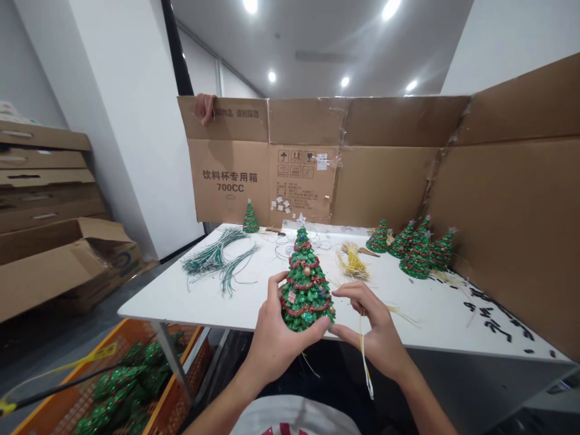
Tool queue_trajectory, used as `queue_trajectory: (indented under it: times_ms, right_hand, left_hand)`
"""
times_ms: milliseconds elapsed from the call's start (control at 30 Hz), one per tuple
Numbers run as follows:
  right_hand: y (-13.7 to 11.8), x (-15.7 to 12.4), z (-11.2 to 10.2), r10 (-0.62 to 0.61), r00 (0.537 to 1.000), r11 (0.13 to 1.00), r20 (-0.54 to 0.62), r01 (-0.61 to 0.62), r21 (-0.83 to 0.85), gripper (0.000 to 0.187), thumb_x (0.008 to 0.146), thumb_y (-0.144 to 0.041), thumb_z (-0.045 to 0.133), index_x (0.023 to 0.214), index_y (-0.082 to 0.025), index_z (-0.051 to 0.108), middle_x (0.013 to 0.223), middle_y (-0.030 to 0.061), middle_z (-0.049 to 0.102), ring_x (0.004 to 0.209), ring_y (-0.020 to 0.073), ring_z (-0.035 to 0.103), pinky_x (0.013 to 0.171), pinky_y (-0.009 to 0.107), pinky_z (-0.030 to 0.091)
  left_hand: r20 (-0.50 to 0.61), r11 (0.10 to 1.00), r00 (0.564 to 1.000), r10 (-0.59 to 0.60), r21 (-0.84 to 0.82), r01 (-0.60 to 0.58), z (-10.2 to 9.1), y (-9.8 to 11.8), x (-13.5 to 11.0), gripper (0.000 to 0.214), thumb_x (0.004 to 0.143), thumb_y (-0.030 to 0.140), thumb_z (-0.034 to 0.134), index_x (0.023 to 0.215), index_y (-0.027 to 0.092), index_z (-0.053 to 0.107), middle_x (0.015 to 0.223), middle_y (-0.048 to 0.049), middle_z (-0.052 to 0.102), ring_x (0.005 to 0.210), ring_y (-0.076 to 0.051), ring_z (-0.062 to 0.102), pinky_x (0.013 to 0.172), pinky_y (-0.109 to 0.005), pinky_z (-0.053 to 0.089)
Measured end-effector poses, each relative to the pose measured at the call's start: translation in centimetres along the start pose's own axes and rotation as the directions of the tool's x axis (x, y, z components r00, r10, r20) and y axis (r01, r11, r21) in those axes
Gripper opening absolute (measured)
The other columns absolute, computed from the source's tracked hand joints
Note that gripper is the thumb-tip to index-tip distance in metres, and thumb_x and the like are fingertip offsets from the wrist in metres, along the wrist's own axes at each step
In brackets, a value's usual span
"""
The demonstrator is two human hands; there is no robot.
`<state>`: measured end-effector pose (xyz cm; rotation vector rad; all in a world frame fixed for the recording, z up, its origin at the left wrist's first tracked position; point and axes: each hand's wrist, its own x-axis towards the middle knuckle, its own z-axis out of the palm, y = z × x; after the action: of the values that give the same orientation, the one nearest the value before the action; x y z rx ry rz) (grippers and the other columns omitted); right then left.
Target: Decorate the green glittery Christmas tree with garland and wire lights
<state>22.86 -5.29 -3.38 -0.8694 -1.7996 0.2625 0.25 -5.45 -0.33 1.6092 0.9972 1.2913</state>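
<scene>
My left hand (pixel 275 338) is wrapped round the base of a small green Christmas tree (pixel 306 284) with red garland, little ornaments and a silver star on top, held upright over the near edge of the white table (pixel 190 290). My right hand (pixel 371 329) sits just right of the tree, fingers curled, thumb and forefinger at the tree's lower edge. A thin yellowish strand (pixel 365 362) hangs down from this hand.
Several finished small trees (pixel 414 248) stand at the back right, one more tree (pixel 250 219) at the back left. Green wires (pixel 217 257) and a yellow strand bundle (pixel 352 261) lie on the table. Cardboard walls (pixel 362 175) enclose it. An orange crate (pixel 131 386) of green pieces sits on the floor.
</scene>
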Motion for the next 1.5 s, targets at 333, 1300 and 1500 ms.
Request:
queue_trajectory:
  times_ms: [333,1300,1500]
  right_hand:
    - [0.9,-0.3,0.1,0.068,0.998,0.956,0.009,-0.067,0.285,0.06,0.09,-0.061,0.086,0.141,-0.036,0.069,0.099,0.0001,0.056,0.077,0.0184,0.046,0.073,0.033,0.045]
    - [-1.5,-0.9,-0.5,-0.156,0.984,0.987,-0.086,0.158,0.016,0.064,0.092,-0.043,0.088,0.151,-0.041,0.064,0.144,0.0112,0.061,0.109,0.0292,0.069,0.089,0.042,0.06]
    - [-1.1,-0.8,-0.2,-0.188,0.982,0.981,-0.028,0.186,-0.054,0.066,0.093,-0.041,0.088,0.153,-0.04,0.06,0.144,0.0119,0.062,0.104,0.0286,0.069,0.081,0.041,0.058]
  left_hand:
    - [0.186,0.903,0.981,0.06,-0.429,0.026,0.0,-0.5,-0.1,0.067,0.086,0.045,0.092,0.132,0.029,0.045,0.131,-0.0065,0.075,0.118,-0.03,0.078,0.102,-0.039,0.06]
    - [0.343,0.98,0.926,0.159,-0.167,-0.106,-2.1,-1.5,0.8,0.078,0.1,0.066,0.066,0.164,0.024,0.053,0.169,-0.0119,0.055,0.156,-0.044,0.047,0.131,-0.056,0.037]
    - [0.218,0.988,0.964,0.15,0.002,-0.155,-1.2,-1.2,0.2,0.069,0.095,0.051,0.081,0.156,0.029,0.058,0.163,-0.0084,0.062,0.146,-0.038,0.059,0.124,-0.047,0.046]
